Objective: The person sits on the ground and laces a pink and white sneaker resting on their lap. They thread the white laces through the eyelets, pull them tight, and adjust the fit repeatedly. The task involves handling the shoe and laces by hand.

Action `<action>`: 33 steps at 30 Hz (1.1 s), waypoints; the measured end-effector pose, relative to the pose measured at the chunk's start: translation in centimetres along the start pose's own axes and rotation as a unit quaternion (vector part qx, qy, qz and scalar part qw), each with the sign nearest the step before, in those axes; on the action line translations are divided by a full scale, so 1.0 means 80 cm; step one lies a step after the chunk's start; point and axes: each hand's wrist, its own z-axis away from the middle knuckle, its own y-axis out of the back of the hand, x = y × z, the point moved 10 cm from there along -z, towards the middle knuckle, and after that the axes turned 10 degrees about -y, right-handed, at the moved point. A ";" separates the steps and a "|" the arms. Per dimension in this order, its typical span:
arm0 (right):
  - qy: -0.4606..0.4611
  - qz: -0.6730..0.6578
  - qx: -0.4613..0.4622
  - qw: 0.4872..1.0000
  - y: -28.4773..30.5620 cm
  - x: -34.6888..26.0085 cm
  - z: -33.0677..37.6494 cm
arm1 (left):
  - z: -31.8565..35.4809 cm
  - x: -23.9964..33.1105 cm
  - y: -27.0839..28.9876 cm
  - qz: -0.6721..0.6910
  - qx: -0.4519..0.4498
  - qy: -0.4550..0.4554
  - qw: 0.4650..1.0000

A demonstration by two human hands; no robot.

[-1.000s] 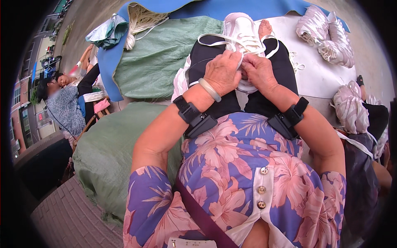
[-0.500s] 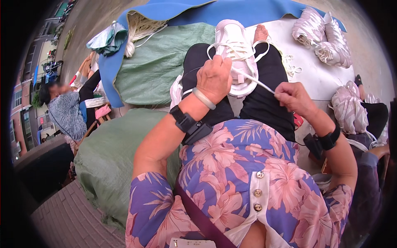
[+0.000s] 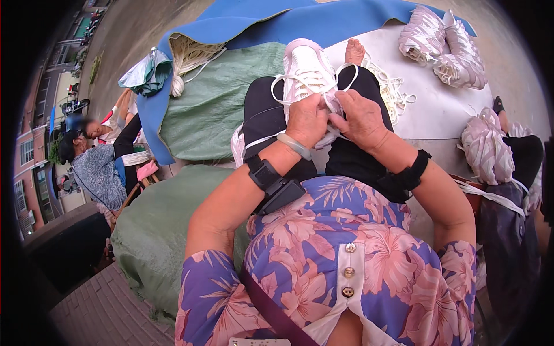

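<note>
A white sneaker [image 3: 306, 69] rests on my lap over black trousers, toe pointing away from me. White laces [image 3: 346, 72] loop loosely around its front. My left hand [image 3: 307, 120] grips the near end of the sneaker and its lace. My right hand [image 3: 362, 118] sits right beside it, fingers pinched on the lace at the shoe's right side. Both wrists carry black bands; the left also wears a pale bangle. A second white shoe [image 3: 238, 144] pokes out at my left thigh.
Green woven sacks [image 3: 213, 109] lie to my left, with a blue mat [image 3: 323, 23] and a pile of white laces [image 3: 193, 55] beyond. Bundled pale shoes [image 3: 441, 43] lie on a white sheet at the right, more bundles [image 3: 490, 150] nearer. Another person [image 3: 98, 164] sits at far left.
My right hand, which had pulled a lace out to the right half a second ago, has come back to the sneaker beside my left hand. The lace now loops at the toe.
</note>
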 end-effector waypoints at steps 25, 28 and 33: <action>-0.067 -0.195 -0.031 0.978 -0.026 0.061 0.015 | 0.018 0.030 -0.004 -0.170 0.035 -0.035 0.984; -0.078 -0.206 -0.036 0.975 -0.021 0.066 0.016 | 0.050 0.043 0.056 -0.227 -0.003 -0.087 0.970; -0.106 -0.152 -0.059 0.981 -0.011 0.053 0.000 | 0.087 -0.022 0.173 -0.229 0.002 -0.019 0.973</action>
